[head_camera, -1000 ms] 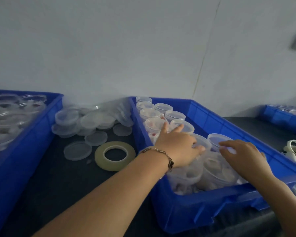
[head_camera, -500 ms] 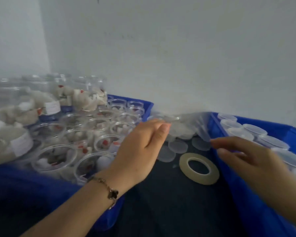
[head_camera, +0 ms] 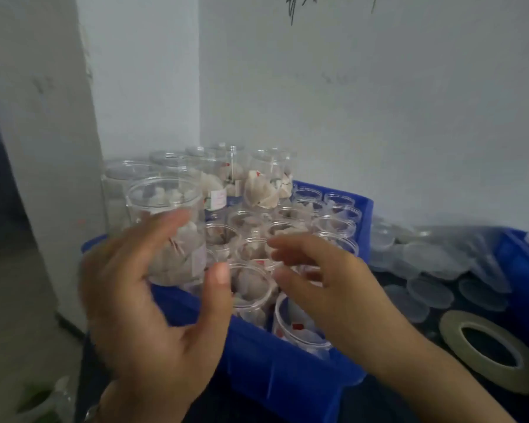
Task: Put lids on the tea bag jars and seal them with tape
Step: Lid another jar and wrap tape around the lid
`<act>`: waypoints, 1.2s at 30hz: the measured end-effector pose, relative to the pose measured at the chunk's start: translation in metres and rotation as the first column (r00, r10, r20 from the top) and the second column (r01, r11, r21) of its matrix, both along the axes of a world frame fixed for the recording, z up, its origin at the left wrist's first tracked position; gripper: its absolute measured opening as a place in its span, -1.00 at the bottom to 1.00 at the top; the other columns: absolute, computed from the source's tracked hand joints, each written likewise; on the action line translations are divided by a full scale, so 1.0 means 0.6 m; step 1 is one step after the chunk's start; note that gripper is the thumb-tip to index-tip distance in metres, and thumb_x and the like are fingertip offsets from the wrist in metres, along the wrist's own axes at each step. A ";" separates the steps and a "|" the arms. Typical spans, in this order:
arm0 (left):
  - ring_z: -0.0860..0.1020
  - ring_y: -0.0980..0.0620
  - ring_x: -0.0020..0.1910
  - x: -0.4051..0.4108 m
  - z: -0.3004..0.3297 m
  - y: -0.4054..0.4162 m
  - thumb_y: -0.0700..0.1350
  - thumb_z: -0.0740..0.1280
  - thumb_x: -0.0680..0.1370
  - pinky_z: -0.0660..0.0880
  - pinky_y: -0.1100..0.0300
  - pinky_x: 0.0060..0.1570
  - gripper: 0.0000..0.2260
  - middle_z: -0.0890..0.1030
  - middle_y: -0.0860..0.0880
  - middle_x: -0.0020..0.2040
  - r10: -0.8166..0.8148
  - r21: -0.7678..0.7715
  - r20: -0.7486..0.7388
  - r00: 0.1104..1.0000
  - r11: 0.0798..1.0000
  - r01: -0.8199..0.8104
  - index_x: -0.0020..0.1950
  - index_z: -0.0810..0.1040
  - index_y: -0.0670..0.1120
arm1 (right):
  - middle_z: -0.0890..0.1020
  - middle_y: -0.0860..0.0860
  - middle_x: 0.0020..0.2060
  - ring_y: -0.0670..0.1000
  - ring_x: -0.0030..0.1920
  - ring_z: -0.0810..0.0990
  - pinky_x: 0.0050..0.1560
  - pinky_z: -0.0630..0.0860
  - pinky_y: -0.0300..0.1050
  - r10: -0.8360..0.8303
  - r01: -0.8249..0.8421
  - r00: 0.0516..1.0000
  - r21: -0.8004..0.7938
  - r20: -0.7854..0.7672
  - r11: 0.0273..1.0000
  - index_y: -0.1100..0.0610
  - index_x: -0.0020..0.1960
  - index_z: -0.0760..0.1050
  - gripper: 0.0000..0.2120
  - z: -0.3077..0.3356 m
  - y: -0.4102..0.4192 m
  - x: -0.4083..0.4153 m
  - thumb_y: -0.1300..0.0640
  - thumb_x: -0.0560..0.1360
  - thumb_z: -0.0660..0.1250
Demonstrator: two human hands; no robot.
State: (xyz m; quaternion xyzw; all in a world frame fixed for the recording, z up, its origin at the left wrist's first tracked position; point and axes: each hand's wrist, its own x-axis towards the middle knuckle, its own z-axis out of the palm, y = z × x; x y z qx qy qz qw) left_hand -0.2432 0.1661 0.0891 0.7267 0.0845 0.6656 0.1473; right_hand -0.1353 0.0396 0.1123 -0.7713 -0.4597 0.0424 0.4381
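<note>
A blue crate (head_camera: 287,370) holds several clear open jars of tea bags, some stacked in a second layer at the back left. My left hand (head_camera: 153,306) is spread open in front of a raised jar (head_camera: 165,215) at the crate's near left; whether it touches the jar is unclear. My right hand (head_camera: 333,285) hovers over the lower jars (head_camera: 251,282) with relaxed fingers and holds nothing. Clear round lids (head_camera: 431,261) lie heaped on the dark table right of the crate. A roll of tape (head_camera: 489,349) lies flat at the lower right.
A white wall and a white pillar (head_camera: 43,148) close in behind and to the left of the crate. The corner of a second blue crate (head_camera: 522,270) shows at the right edge. A blurred clear and green thing lies at the bottom left.
The view has swung left from the right crate to the crate of open jars. Both hands moved from the lidded jars across to the open ones; the tape roll now sits at the right.
</note>
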 end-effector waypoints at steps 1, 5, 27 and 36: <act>0.47 0.31 -0.08 -0.007 0.003 -0.001 0.03 0.24 0.60 0.34 0.50 -0.02 -0.70 0.50 -0.19 0.00 0.003 -0.136 0.062 0.998 0.991 0.005 0.09 0.43 -0.21 | 0.51 -0.35 0.09 -0.39 0.11 0.44 -0.07 0.40 -0.57 0.013 -0.012 1.000 0.023 -0.028 1.000 -0.37 0.17 0.33 -0.66 0.000 0.020 -0.005 -0.02 0.49 0.27; 0.43 0.25 0.07 -0.006 -0.010 0.036 0.12 0.45 0.36 0.23 0.00 -0.39 -0.36 0.40 -0.14 0.24 0.025 -0.544 0.025 0.999 0.839 -0.007 0.29 0.30 -0.14 | 0.40 -0.34 0.25 -0.43 0.08 0.41 0.03 0.40 -0.43 0.149 -0.124 0.956 0.113 -0.251 0.986 -0.24 0.49 -0.02 -0.27 0.003 0.098 -0.023 0.09 0.50 0.33; 0.42 -0.17 0.34 0.108 -0.029 -0.024 0.28 0.14 0.44 0.40 -0.23 0.24 -0.30 0.40 -0.15 0.40 -0.294 -0.555 0.010 0.956 0.793 0.250 0.46 0.18 -0.10 | 0.44 -0.47 0.06 -0.50 0.00 0.46 -0.01 0.42 -0.52 0.185 0.007 0.827 0.338 -0.532 0.941 -0.21 0.48 0.14 -0.53 -0.018 0.038 -0.015 0.02 0.60 0.13; 0.24 0.01 0.48 0.188 0.002 -0.201 0.18 0.15 0.46 0.25 -0.06 0.41 -0.28 0.23 -0.05 0.52 -0.465 -0.524 0.011 0.885 0.751 0.402 0.56 0.05 -0.05 | 0.51 -0.32 0.20 -0.34 0.16 0.49 0.16 0.45 -0.35 0.014 0.229 0.869 0.426 -0.495 0.875 -0.14 0.48 0.22 -0.53 -0.008 -0.118 0.038 -0.05 0.57 0.12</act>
